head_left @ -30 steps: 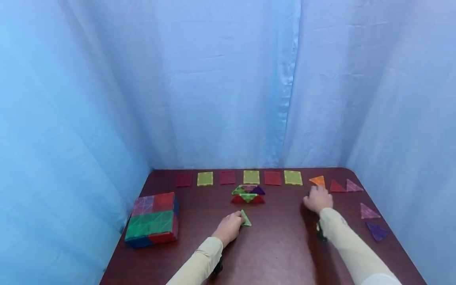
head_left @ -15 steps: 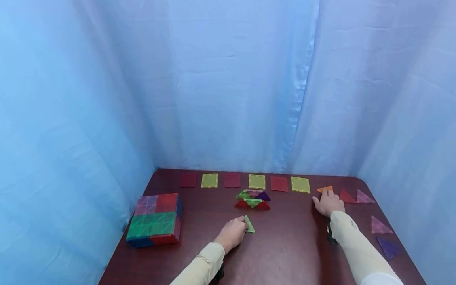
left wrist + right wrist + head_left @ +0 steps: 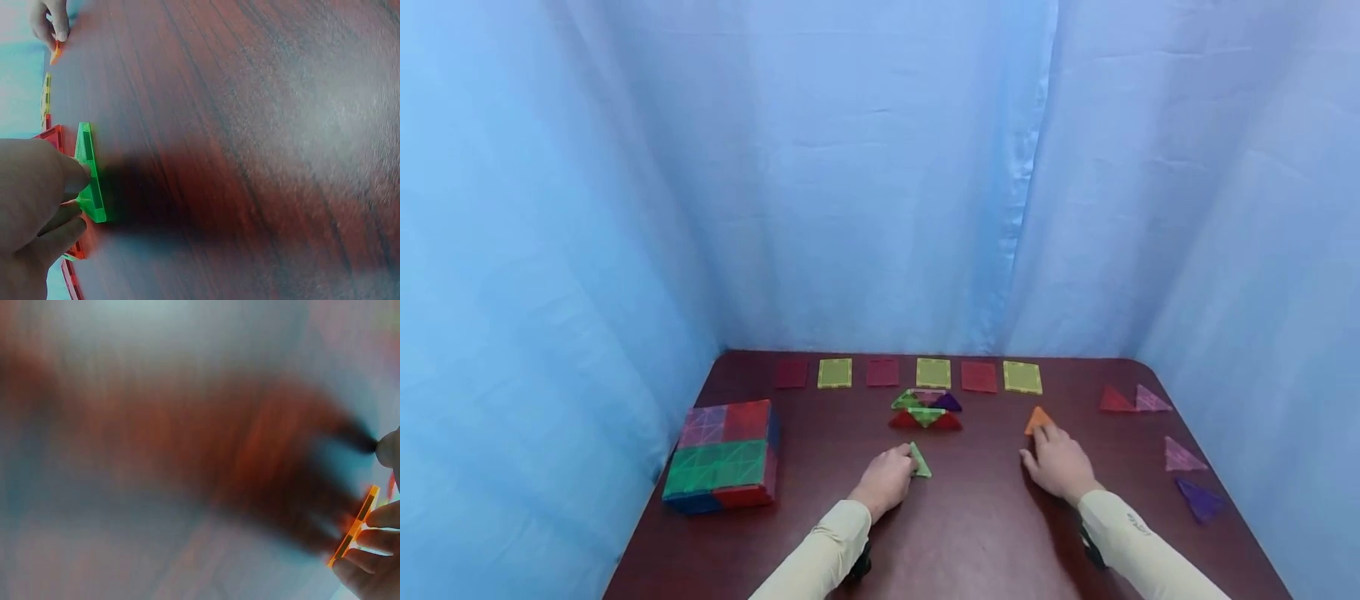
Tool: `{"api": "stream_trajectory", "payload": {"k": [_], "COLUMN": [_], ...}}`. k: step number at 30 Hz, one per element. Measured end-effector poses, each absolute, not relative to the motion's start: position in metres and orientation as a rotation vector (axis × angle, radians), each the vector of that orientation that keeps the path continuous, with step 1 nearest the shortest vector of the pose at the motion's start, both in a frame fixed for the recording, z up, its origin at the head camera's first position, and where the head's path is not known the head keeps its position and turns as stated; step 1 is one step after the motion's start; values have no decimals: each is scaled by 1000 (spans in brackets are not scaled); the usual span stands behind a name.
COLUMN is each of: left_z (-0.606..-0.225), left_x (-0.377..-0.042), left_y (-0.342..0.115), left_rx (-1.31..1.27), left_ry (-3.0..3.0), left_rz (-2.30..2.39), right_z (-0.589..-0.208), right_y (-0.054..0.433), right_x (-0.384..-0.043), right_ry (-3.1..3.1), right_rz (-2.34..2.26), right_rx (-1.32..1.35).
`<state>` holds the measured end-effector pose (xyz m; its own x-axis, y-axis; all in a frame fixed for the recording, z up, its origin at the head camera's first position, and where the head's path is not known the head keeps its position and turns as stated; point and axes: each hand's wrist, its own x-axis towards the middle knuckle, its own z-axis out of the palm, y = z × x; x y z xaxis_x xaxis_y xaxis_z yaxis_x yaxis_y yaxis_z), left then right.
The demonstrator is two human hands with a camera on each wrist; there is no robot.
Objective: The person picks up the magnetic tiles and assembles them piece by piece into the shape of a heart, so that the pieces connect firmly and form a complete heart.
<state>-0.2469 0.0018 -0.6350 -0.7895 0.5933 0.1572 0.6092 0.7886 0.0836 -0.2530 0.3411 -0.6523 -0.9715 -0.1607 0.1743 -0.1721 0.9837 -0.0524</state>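
Near the middle of the table, my left hand (image 3: 886,481) pinches a translucent green triangular magnetic tile (image 3: 921,461). In the left wrist view the thumb lies against the face of this green tile (image 3: 91,178). To the right, the fingertips of my right hand (image 3: 1060,463) touch an orange triangular tile (image 3: 1038,419). The right wrist view shows several fingers on the orange tile (image 3: 354,526), with the thumb apart from it. Just beyond the left hand stands a small joined structure of red, green, pink and purple triangles (image 3: 925,410).
Red and yellow-green square tiles (image 3: 933,373) form a row along the far edge. A block of stacked coloured tiles (image 3: 722,454) sits at left. On the right lie red (image 3: 1117,400), pink (image 3: 1182,456) and purple triangles (image 3: 1200,500). Blue curtains (image 3: 880,183) surround the table.
My right hand has drawn the orange triangle from the far right edge leftward and nearer. The left hand keeps its place with the green triangle. The head view has shifted slightly.
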Motion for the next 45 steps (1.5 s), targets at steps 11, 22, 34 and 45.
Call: {"api": "stream_trajectory", "payload": {"k": [11,22,34,45], "left_z": [-636,-639,-648,-641], "left_x": [-244,-247,-250,-248], "left_y": [8,10,10,14], "left_rx": [-954,-915,-868,-797], "left_ry": [-2867,-2890,-2934,-2979], "left_rz": [-248,-274,-302,-254], "right_z": [-658,-651,-650,-653], "right_y": [264,213,207,245], "right_x": [-235,-229,-229,-238], "right_ry": [-2918,-3030,-3003,-2869], "right_rz": [108,314,315,395], "right_rx": [653,921,966,830]}}
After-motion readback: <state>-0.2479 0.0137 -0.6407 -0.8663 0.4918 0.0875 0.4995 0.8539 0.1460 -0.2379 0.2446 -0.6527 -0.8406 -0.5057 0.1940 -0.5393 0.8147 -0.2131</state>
